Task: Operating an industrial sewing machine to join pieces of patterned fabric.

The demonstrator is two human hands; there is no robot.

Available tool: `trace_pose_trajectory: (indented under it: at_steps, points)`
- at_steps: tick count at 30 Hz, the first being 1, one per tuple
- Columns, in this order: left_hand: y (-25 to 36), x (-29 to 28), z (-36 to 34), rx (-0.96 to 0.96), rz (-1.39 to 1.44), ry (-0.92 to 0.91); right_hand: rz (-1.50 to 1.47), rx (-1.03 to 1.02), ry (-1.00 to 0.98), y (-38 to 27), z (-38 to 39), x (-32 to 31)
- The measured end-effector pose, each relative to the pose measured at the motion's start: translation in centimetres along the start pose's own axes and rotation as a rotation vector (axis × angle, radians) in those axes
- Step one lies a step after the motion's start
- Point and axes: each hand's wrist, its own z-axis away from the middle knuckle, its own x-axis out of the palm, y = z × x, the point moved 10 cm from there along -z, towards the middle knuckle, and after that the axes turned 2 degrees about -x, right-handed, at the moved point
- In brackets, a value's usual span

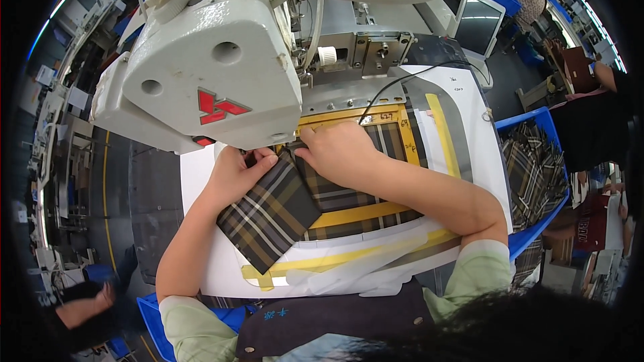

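Note:
My left hand (pixel 243 173) is closed, thumb and fingers pinching the upper edge of a plaid fabric piece (pixel 265 218). The piece hangs at a slant toward me, its dark side edge folded flat. Beside it, my right hand (pixel 343 154) is closed with thumb and fingertips bent together at the yellow template frame (pixel 406 135). What those fingertips grip, if anything, is hidden. More plaid fabric (pixel 386 194) lies flat inside the frame, under my right hand and forearm. The white head of the sewing machine (pixel 261 87) overhangs both hands and hides the needle area.
White sheet (pixel 201 181) with yellow tape strips covers the work surface. Crumpled translucent paper (pixel 376 265) lies near me. A thin black cable (pixel 386 87) arches behind the frame. A blue bin (pixel 560 154) of plaid pieces stands at right; a screen (pixel 477 23) stands behind. Other people work nearby.

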Motion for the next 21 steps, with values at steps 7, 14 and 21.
trace_pose_trajectory:
  at_steps: [7, 14, 21]
  points:
    - [-0.03, 0.00, -0.11, -0.004, 0.039, -0.023, 0.044, -0.027, -0.031, -0.30, -0.21, 0.39]
    - [-0.20, 0.03, -0.21, -0.010, 0.100, -0.034, 0.022, -0.040, -0.043, -0.19, -0.03, 0.18]
    - [-0.15, 0.21, -0.27, -0.010, 0.112, -0.042, 0.094, -0.041, -0.038, -0.49, -0.10, 0.53]
